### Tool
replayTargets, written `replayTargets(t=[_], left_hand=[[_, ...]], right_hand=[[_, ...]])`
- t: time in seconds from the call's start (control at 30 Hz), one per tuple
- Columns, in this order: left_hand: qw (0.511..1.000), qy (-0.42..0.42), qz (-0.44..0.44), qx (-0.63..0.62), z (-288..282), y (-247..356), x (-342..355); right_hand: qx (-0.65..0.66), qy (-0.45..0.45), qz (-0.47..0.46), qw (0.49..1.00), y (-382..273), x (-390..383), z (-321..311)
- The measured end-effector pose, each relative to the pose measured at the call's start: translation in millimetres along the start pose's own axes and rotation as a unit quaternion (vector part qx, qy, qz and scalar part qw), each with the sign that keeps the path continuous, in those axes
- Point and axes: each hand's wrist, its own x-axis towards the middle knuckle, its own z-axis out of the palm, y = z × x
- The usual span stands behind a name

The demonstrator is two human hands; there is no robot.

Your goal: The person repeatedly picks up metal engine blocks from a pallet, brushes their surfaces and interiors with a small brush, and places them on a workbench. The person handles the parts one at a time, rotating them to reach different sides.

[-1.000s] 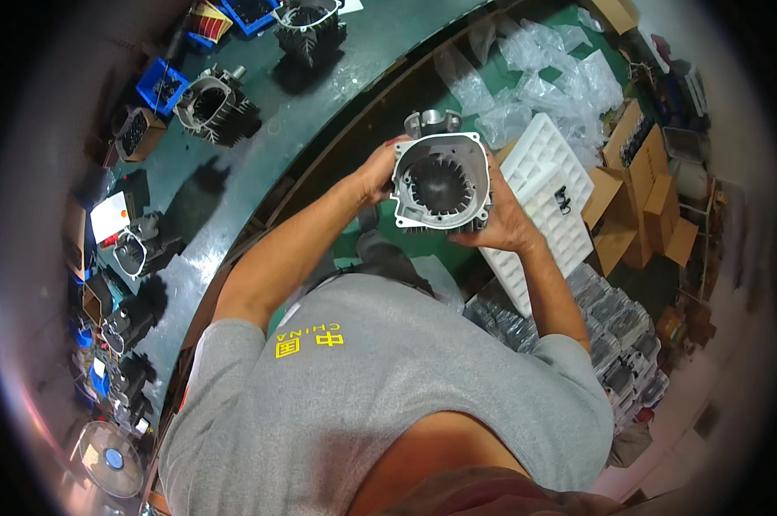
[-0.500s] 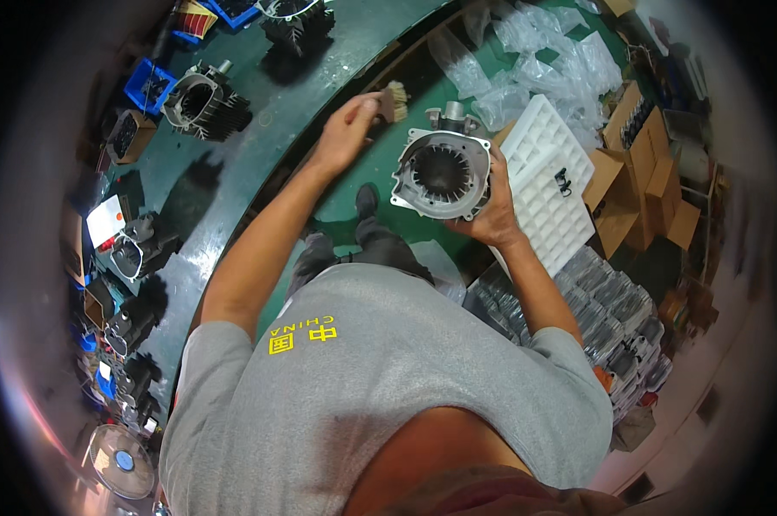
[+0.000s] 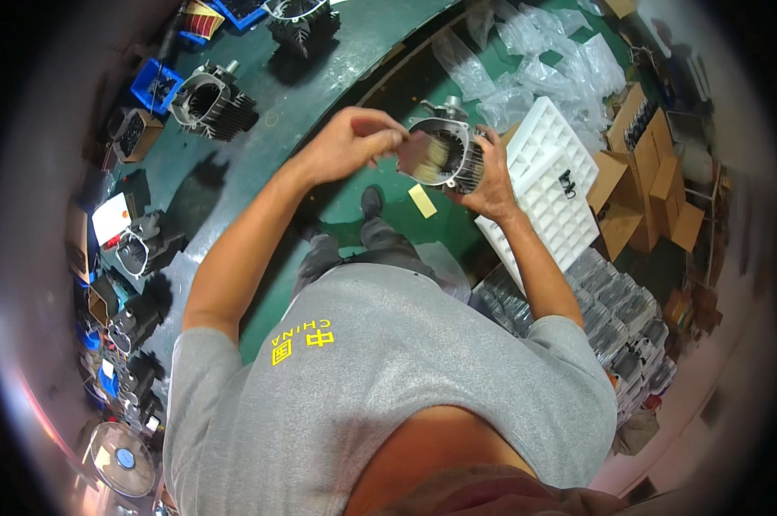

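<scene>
My left hand point(image 3: 360, 144) grips a flat brush point(image 3: 425, 155) with pale bristles and a reddish-brown handle; motion smears it a little. Its bristles reach into the round opening of a grey finned metal housing point(image 3: 470, 163). My right hand point(image 3: 494, 179) is wrapped round the housing's right side, holding it up in the air with the opening turned toward my left. A short pipe stub stands out at the housing's far end. How deep the bristles go inside cannot be made out.
On the green workbench point(image 3: 260, 163) at the left stand a similar housing point(image 3: 212, 101), a blue bin point(image 3: 156, 87) and several other parts. White moulded trays point(image 3: 553, 193), clear plastic bags point(image 3: 552, 64), open cardboard boxes point(image 3: 620, 202) and wrapped stacks point(image 3: 590, 288) lie at the right. A yellow slip point(image 3: 422, 200) shows on the floor.
My left hand has brought the brush down and right into the housing's opening. The housing has turned from facing me to facing left. The yellow slip is now uncovered.
</scene>
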Motion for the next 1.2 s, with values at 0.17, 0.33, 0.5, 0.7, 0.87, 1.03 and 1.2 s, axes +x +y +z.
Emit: replayTargets(t=[0.17,0.33,0.5,0.7,0.87,1.03,1.2], left_hand=[[0.949,0.267,0.166,0.029,-23.5,2.8,12.0],[0.959,0.268,0.090,-0.034,-20.5,-39.8,7.5],[0.965,0.165,0.091,-0.180,64.5,-35.4,34.8],[0.970,0.242,0.016,0.004,-6.3,-101.8,13.6],[0.994,0.063,0.066,-0.063,62.5,-37.6,13.3],[0.961,0.249,0.084,0.090,18.0,-90.6,12.3],[0.970,0.206,0.080,-0.103,40.4,-54.5,14.8]], right_hand=[[0.084,0.048,0.211,0.973,31.7,-0.8,20.6],[0.482,0.091,0.341,0.802,65.6,-3.1,43.1],[0.456,0.120,0.396,0.788,89.9,-15.6,79.1],[0.581,0.193,0.399,0.682,83.7,-10.8,71.0],[0.572,0.184,0.484,0.636,93.4,1.3,76.5],[0.646,0.176,0.475,0.571,82.1,6.5,59.7],[0.758,0.160,0.475,0.417,56.6,7.3,41.3]])
